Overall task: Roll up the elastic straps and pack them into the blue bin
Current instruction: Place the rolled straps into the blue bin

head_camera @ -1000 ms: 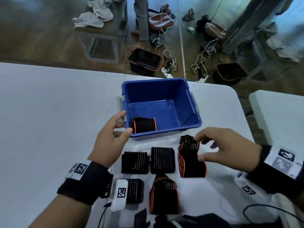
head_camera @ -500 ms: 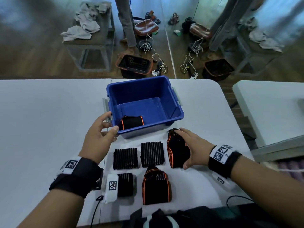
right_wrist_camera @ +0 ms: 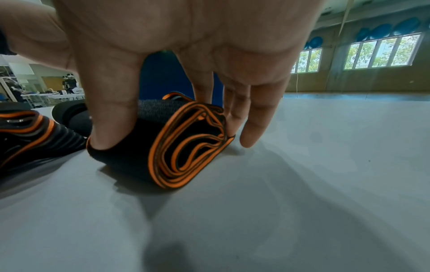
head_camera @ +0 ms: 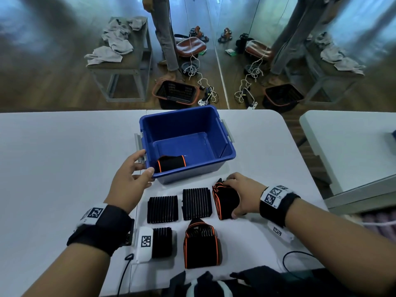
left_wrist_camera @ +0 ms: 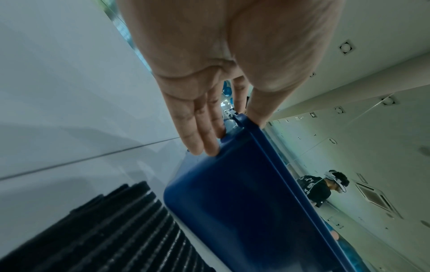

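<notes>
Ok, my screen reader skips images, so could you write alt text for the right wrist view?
The right hand grips a folded black strap with orange edging on the grey table, thumb on one side, fingers on the other.

The blue bin (head_camera: 225,133) is taken up only at its near left corner by one rolled strap (head_camera: 171,163). Its near side is crowded by folded straps (head_camera: 162,209). Open worktop (head_camera: 64,157) is left on both sides.

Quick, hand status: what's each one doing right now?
Left hand: open, straight fingers resting against the blue bin at its corner.
Right hand: closed around the orange-edged strap.
</notes>
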Tool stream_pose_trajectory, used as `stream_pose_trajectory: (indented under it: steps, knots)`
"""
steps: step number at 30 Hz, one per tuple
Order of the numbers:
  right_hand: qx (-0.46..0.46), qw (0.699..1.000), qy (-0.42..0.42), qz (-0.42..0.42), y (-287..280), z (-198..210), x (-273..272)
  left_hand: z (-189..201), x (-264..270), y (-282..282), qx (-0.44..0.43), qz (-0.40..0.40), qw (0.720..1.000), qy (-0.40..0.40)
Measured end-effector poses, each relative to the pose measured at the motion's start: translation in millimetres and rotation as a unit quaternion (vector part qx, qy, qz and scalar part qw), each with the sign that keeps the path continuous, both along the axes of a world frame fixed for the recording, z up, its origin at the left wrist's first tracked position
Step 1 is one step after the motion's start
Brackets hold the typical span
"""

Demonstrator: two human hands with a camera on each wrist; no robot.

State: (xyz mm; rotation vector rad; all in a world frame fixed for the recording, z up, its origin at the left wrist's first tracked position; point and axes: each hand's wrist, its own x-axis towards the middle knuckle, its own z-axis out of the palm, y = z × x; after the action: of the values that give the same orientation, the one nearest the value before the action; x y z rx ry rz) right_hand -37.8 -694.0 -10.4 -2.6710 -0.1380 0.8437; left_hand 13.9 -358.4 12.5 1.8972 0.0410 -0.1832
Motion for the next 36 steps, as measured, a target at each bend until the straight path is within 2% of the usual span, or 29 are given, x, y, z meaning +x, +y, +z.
stream_pose_trajectory:
  steps: [10, 23, 27, 31, 36]
  knots:
    - [-0.036, 0.999, -0.011, 0.01, 5, 0, 2, 3, 0, 1, -0.003, -0.001, 1.0, 0.006]
    - [0.002, 0.999, -0.015, -0.043, 14, 7, -12, 1, 3, 2, -0.017, 0.003, 1.0, 0.014]
    - [0.047, 0.997, -0.039, -0.047, 17, 37, -15, 1, 3, 4, -0.013, 0.002, 1.0, 0.014]
    - [0.096, 0.992, -0.074, -0.047, 25, 95, -9, 0, 3, 5, -0.017, 0.003, 1.0, 0.013]
    - [0.071, 0.989, -0.126, -0.013, 48, 155, 42, 0, 4, 6, -0.017, -0.002, 1.0, 0.009]
